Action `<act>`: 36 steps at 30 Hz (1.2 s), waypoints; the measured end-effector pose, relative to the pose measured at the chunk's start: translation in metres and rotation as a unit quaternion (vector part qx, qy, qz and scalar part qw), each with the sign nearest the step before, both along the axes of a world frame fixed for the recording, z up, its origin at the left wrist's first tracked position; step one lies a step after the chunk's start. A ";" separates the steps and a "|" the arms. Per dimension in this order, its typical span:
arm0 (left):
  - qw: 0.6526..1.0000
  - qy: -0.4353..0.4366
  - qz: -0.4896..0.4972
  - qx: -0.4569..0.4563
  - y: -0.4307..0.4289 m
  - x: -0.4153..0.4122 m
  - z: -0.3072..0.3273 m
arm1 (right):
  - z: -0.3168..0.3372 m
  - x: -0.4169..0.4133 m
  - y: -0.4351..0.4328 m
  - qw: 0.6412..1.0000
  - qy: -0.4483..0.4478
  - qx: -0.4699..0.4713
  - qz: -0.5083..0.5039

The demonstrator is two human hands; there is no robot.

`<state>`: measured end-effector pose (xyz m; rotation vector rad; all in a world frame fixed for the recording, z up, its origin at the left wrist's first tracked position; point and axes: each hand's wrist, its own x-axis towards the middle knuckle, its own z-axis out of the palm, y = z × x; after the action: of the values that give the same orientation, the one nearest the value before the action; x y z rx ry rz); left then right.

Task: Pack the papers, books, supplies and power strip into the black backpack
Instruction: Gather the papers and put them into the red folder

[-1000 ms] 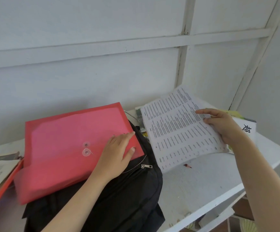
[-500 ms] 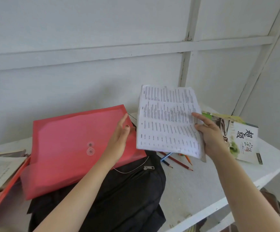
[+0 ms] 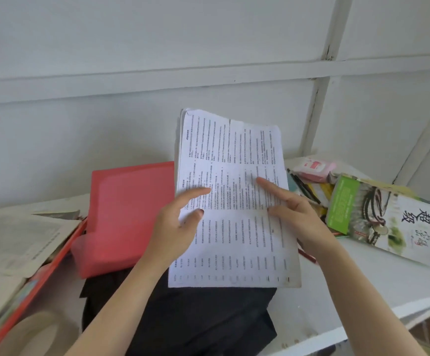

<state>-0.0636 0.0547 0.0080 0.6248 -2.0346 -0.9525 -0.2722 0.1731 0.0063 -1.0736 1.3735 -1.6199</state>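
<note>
I hold a stack of printed papers (image 3: pixel 234 150) upright over the black backpack (image 3: pixel 195 319), which lies on the white table (image 3: pixel 362 281). My left hand (image 3: pixel 175 229) grips the stack's left edge, with its thumb on the front sheet. My right hand (image 3: pixel 298 219) holds the right side, a finger and the thumb lying on the print. A red folder (image 3: pixel 131 206) rests on the backpack's far left part, behind the papers. The backpack's opening is hidden by the papers and my arms.
A book with a green and white cover (image 3: pixel 388 219) lies at the right, with a pink packet (image 3: pixel 314 168) and pencils (image 3: pixel 302 187) behind it. Newspapers and an orange-edged book (image 3: pixel 16 250) are piled at the left, beside a pale ring (image 3: pixel 36 332). A white wall is close behind.
My left hand left the red folder and took hold of the papers' left edge. The stack has swung from the right of the table to upright over the backpack.
</note>
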 end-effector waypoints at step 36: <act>0.971 -0.235 -0.033 -0.014 0.038 -0.002 -0.011 | 0.028 0.005 0.007 0.940 -0.285 -0.053 -0.179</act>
<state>-0.0658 0.0922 -0.0034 0.8332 -2.4939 -0.8698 -0.2675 0.1798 0.0342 -0.3534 1.1293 -2.0771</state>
